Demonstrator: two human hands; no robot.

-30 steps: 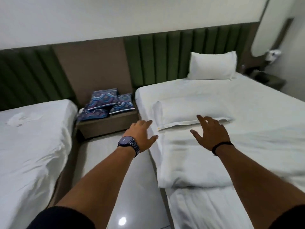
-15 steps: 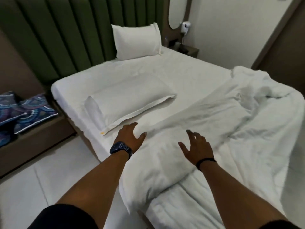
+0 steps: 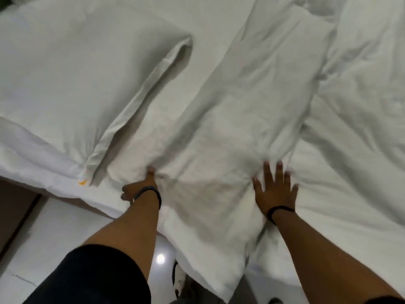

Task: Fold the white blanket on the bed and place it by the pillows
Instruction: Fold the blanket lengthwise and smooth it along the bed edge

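The white blanket (image 3: 221, 137) lies rumpled across the bed, one long folded strip running from the upper right down over the bed's near edge. My left hand (image 3: 141, 188) is at that strip's left edge, thumb on top and fingers curled at the edge, gripping it. My right hand (image 3: 276, 189) lies flat on the strip's right side with fingers spread. A white pillow (image 3: 76, 73) lies flat at the upper left, just beside the blanket.
More bunched blanket (image 3: 361, 88) covers the bed's right part. The white sheet (image 3: 43, 163) drapes over the bed's near left edge. Glossy light floor (image 3: 54, 242) lies below, with a brown bedside unit (image 3: 13, 207) at far left and a shoe (image 3: 178, 279).
My view has dropped and moved in close over the bed. Both hands went from hovering over the blanket to touching it; the left one now grips its edge by the pillow.
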